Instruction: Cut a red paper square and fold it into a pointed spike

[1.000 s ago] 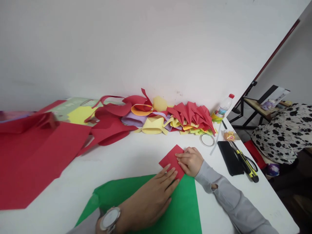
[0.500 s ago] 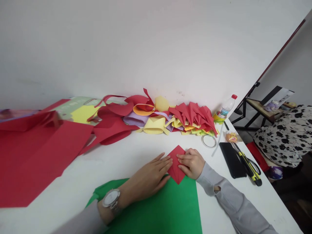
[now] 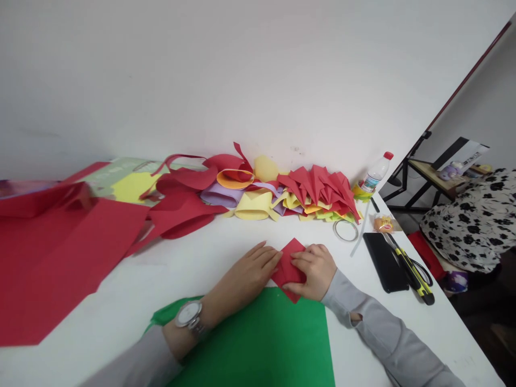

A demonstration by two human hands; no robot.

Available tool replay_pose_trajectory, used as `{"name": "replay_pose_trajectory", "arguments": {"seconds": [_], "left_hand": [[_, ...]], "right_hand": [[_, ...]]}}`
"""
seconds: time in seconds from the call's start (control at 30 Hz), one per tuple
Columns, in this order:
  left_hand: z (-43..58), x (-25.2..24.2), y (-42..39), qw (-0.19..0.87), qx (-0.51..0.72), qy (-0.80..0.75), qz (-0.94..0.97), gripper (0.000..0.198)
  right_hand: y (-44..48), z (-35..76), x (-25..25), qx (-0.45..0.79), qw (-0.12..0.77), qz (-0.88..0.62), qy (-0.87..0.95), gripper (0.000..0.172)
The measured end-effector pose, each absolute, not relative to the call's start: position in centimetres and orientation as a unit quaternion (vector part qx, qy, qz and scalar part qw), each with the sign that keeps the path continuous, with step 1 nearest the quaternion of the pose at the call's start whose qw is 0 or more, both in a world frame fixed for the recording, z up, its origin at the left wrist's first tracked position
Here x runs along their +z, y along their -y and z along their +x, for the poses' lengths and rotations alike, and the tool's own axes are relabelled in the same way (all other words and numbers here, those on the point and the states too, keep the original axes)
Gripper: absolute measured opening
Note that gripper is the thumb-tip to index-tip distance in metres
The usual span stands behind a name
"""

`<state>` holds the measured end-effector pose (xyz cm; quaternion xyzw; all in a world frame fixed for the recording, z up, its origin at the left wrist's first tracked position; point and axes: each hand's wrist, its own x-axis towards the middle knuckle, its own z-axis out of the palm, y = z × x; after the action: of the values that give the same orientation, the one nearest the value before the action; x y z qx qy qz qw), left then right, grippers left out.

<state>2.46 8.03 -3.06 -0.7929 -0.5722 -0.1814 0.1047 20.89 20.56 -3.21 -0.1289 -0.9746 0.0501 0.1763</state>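
A small folded red paper diamond (image 3: 293,263) lies on the white table, its lower corner over a large green sheet (image 3: 266,338). My left hand (image 3: 252,271), with a watch on its wrist, reaches in flat with fingers stretched out, tips resting on the paper's left edge. On the other side my right hand (image 3: 314,271) has its fingers bent over the paper's right part, thumb at a lower flap, pinching it. Part of the folds is hidden under the right fingers.
Behind stand cut red paper shapes (image 3: 181,209), a yellow paper piece (image 3: 255,207) and pleated red paper (image 3: 318,185). At right are a tape roll (image 3: 345,239), bottle (image 3: 373,174), black phone (image 3: 385,263) and yellow-black cutter (image 3: 417,277). Large red sheets (image 3: 60,269) lie left.
My right thumb has moved down and left to a lower flap of the red paper. My left hand has shifted slightly up and left, still touching the left edge.
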Motion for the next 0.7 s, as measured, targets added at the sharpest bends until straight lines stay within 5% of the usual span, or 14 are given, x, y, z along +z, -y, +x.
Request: {"name": "replay_pose_trajectory", "arguments": {"seconds": [0.2, 0.7], "left_hand": [[2.2, -3.3, -8.1, 0.106, -0.19, 0.564, -0.797, 0.035], [3.4, -1.9, -8.1, 0.141, -0.174, 0.529, -0.819, 0.021]], "right_hand": [[-18.7, 20.3, -3.2, 0.069, 0.193, -0.148, 0.968, 0.029], [-19.0, 20.2, -3.6, 0.057, 0.176, -0.037, 0.982, 0.019]]}}
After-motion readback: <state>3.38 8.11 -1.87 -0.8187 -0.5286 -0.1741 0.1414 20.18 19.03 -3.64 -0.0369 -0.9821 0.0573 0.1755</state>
